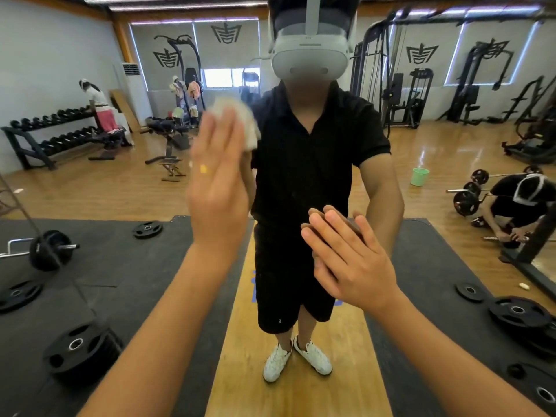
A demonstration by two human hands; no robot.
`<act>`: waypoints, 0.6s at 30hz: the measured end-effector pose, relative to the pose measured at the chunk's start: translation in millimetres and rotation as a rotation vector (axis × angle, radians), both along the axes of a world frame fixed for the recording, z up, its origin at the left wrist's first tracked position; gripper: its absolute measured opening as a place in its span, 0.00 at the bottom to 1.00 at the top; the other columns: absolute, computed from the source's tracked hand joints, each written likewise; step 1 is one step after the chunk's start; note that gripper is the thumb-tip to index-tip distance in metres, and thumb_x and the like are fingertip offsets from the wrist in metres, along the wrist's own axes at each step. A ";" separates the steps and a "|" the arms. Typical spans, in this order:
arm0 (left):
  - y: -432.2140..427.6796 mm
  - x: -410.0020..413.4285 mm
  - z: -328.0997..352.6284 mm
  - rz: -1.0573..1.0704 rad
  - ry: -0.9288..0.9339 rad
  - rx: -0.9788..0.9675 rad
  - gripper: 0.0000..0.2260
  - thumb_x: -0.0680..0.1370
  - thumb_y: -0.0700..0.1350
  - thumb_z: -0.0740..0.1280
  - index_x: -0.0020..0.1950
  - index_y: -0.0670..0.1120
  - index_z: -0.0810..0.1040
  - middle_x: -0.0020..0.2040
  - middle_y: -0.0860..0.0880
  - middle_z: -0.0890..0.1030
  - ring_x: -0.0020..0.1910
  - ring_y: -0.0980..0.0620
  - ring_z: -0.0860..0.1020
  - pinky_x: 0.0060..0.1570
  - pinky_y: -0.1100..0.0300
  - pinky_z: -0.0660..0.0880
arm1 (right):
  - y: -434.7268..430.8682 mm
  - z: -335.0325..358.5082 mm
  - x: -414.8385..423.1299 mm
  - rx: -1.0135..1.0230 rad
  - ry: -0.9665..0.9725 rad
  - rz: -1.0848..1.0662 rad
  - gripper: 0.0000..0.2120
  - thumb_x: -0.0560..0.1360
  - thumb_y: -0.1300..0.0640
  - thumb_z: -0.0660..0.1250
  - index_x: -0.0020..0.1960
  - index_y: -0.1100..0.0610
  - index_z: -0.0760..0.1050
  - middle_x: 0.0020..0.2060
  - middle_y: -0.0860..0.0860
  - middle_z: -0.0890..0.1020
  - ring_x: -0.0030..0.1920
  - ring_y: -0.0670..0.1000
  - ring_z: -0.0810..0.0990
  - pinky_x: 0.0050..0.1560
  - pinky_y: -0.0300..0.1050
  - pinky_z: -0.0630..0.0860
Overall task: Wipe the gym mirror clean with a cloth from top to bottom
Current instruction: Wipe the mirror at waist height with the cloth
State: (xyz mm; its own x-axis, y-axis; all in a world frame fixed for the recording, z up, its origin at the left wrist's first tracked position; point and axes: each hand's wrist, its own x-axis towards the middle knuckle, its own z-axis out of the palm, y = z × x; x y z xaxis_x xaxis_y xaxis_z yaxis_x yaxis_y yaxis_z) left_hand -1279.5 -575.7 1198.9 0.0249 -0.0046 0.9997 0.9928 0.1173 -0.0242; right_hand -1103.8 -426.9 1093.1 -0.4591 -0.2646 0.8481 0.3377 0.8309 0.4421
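Mirror (pixel 436 152) glass fills almost the whole view, straight ahead of the person, and both bare forearms rise from the lower edge to meet it. The right hand (pixel 349 263) is nearest. It is laid against the glass at about waist height of the reflection, palm forward. Its fingers are straight and close together, holding nothing, and their tips meet their own mirrored fingertips. The left hand (pixel 216 182) is raised higher, at chest height of the reflection, fingers also straight and pointing up. It presses a pale cloth (pixel 233 114) flat to the glass. The cloth shows as a crumpled bunch above and to the right of the fingertips. Hand and cloth are both smeared by motion blur, so the thumb's position and the cloth's folds cannot be made out, and the palm hides most of the fabric.

In the glass stands the reflected person (pixel 316 164) in black shirt, black shorts and white shoes, wearing a headset. Weight plates (pixel 147 229) lie on dark mats either side of a wooden strip. Farther back are a green bucket (pixel 419 176), a dumbbell rack (pixel 45 136) on the left with someone beside it, and a crouching figure (pixel 517 203), cut off by the right edge.
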 end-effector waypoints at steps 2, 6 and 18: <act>15.9 14.1 29.8 -0.037 -0.058 0.044 0.15 0.84 0.32 0.61 0.70 0.32 0.75 0.72 0.37 0.74 0.74 0.40 0.68 0.68 0.39 0.74 | -0.8 -0.4 -0.3 -0.009 0.002 0.003 0.25 0.79 0.54 0.65 0.76 0.55 0.73 0.75 0.54 0.73 0.77 0.55 0.69 0.80 0.59 0.58; 26.0 50.6 9.7 -0.062 0.117 -0.179 0.17 0.84 0.30 0.60 0.73 0.36 0.74 0.72 0.39 0.75 0.74 0.39 0.71 0.73 0.41 0.69 | 0.3 0.9 0.5 -0.007 -0.011 0.010 0.26 0.78 0.55 0.66 0.76 0.56 0.72 0.76 0.55 0.72 0.77 0.56 0.69 0.77 0.61 0.62; 6.1 12.3 34.7 0.062 -0.017 0.000 0.20 0.80 0.29 0.66 0.72 0.38 0.75 0.73 0.39 0.75 0.73 0.39 0.72 0.68 0.68 0.70 | -1.3 1.7 0.1 -0.016 0.001 0.014 0.26 0.79 0.55 0.65 0.76 0.56 0.71 0.76 0.55 0.71 0.78 0.56 0.67 0.80 0.60 0.57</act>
